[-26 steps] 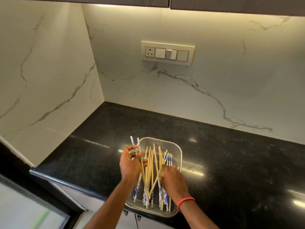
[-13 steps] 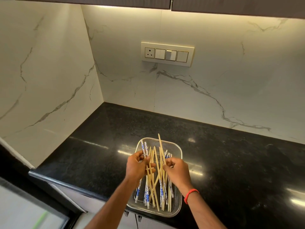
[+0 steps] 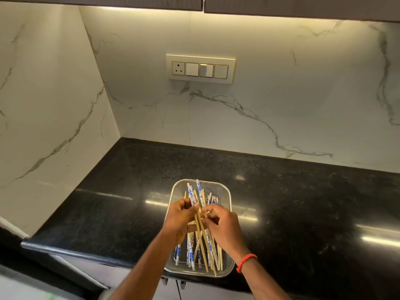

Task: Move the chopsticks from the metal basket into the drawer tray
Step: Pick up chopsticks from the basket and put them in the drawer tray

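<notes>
The chopsticks (image 3: 202, 243) were thin, long sticks of two sorts: some plain pale wood, some white with a blue pattern along them. They lay in a loose, crossing heap inside the metal basket (image 3: 228, 192), mostly pointing away from me, with a few blue-patterned ends reaching to the far rim. Several were raised at a slant out of the heap, and those were the ones I had hold of.

My left hand (image 3: 180, 219) was over the near-left half of the basket, its fingers (image 3: 190, 207) curled round a small bundle of sticks, both plain and patterned, with the thumb closing on them from the side. My right hand (image 3: 223, 226) was just beside it, almost touching, its fingers (image 3: 211, 215) bent in and pinching at the same bundle; how many sticks they held I could not tell. A red band (image 3: 246, 262) sat on my right wrist.

The basket was a shallow mesh tray with rounded corners, and it stood at the front edge of the glossy black counter (image 3: 108, 213). Behind the counter rose white marble walls (image 3: 281, 105) with grey veins, meeting in a corner to my left, and a cream switch plate (image 3: 200, 69) with a socket was set in the back wall under a strip of warm light.
</notes>
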`<state>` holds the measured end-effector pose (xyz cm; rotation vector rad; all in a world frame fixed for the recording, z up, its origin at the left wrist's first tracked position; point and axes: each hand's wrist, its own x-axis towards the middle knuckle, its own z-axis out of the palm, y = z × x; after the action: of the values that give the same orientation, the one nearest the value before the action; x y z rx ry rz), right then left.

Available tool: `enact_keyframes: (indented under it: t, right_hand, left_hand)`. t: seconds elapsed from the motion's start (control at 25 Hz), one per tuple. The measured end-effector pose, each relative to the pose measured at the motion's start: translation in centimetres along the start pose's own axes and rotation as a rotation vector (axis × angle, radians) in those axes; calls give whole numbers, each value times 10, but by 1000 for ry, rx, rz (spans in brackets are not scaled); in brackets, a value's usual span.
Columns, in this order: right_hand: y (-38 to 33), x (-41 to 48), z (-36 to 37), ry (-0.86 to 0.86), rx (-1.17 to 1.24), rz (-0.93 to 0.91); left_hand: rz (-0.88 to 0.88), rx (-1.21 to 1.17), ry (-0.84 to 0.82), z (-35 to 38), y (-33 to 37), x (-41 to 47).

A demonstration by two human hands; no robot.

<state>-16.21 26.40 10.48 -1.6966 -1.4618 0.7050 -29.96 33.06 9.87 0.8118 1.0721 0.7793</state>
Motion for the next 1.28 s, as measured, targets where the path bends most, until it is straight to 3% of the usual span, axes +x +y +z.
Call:
enact_keyframes:
  t: [0.2,0.48,0.8,1.28]
  right_hand:
    - [-6,-6,-1,17,78,112]
    - [-4,-25,3,225,310,300]
    - [14,-86,-2,462,259,326]
    - [33,-169,-40,607,372,504]
  left_hand:
    - [3,13,-87,2,4,-1]
    - [-17,60,-255,10,-8,-2]
    - [-72,150,-457,43,-49,-7]
    - [-144,286,-723,111,-92,-54]
